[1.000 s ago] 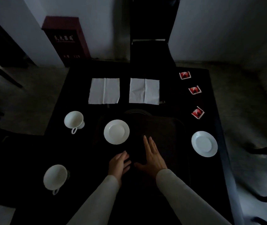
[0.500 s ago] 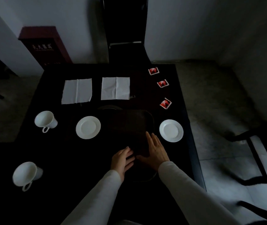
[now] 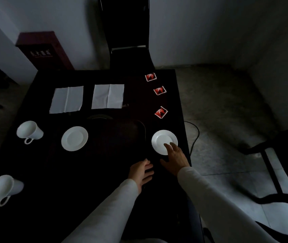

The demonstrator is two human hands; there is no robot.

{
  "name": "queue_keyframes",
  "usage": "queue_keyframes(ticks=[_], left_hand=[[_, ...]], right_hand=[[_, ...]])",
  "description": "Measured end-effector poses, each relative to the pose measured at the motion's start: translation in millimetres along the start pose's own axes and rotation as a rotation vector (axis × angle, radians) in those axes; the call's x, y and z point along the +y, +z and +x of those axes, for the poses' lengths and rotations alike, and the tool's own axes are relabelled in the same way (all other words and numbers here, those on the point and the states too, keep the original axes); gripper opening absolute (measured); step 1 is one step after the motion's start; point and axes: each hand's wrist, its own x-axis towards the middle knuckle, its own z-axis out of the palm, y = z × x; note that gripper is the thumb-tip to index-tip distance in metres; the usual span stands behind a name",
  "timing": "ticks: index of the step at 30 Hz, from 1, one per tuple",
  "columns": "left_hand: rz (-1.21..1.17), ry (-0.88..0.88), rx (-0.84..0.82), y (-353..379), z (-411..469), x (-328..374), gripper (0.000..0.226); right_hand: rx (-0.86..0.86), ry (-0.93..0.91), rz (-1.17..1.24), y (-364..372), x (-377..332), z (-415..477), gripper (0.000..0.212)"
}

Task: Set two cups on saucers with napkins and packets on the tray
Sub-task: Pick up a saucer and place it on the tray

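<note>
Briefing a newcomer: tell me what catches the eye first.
White stands out on the dark table: fingers of the right hand overlap the right saucer, a second saucer sits centre-left, two cups far left. Three red packets line the right edge; two napkins lie at the back.

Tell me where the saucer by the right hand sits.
In the head view the saucer lies on the right side of the table, just right of the dark tray, with the right hand over its near edge.
</note>
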Motion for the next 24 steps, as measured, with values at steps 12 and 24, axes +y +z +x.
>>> queue_keyframes(ticks=[12, 24], left_hand=[[-0.018, -0.1, 0.102, 61, 43, 17, 0.033], [0.091, -0.072, 0.114, 58, 86, 35, 0.034]], right_hand=[[-0.108, -0.098, -0.071, -9, 37, 62, 0.109], [-0.118, -0.161, -0.138, -10, 48, 101, 0.137]])
